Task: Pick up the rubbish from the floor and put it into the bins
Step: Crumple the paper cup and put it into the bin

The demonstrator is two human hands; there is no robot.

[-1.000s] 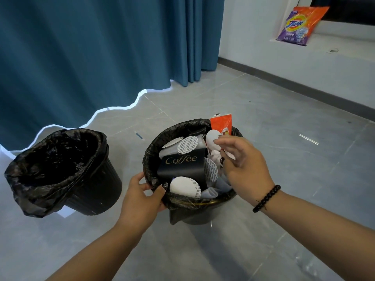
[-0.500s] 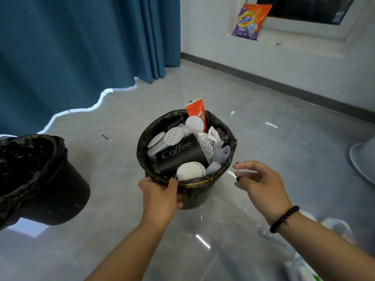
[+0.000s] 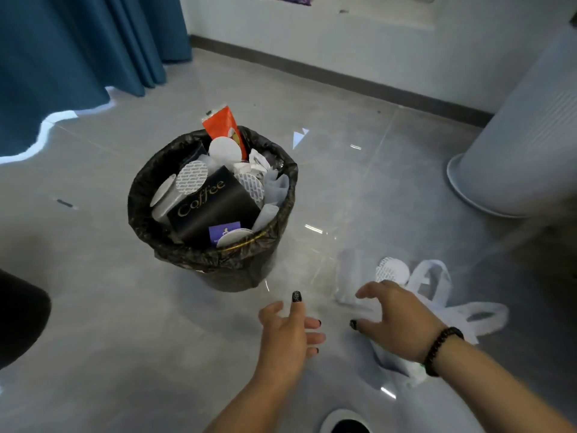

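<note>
Both hands empty. Right hand (image 3: 396,320) spread, hovering over white plastic bags (image 3: 437,295) and a round white lid (image 3: 394,270) on the floor, near right; I read that as lining up a scoop. Left hand (image 3: 287,335) open beside it, probably to help gather. Bin (image 3: 215,270) sits just left-far, nearly full, within easy reach.

Bare grey tiled floor (image 3: 109,307) lies open between the full black-lined round bin (image 3: 215,260) and both hands. The right hand (image 3: 396,320) hovers over crumpled white plastic bags (image 3: 437,295), nothing between them. A pale ribbed cylindrical appliance (image 3: 524,135) blocks the far right; a second black bin's edge (image 3: 18,317) crowds the left.
</note>
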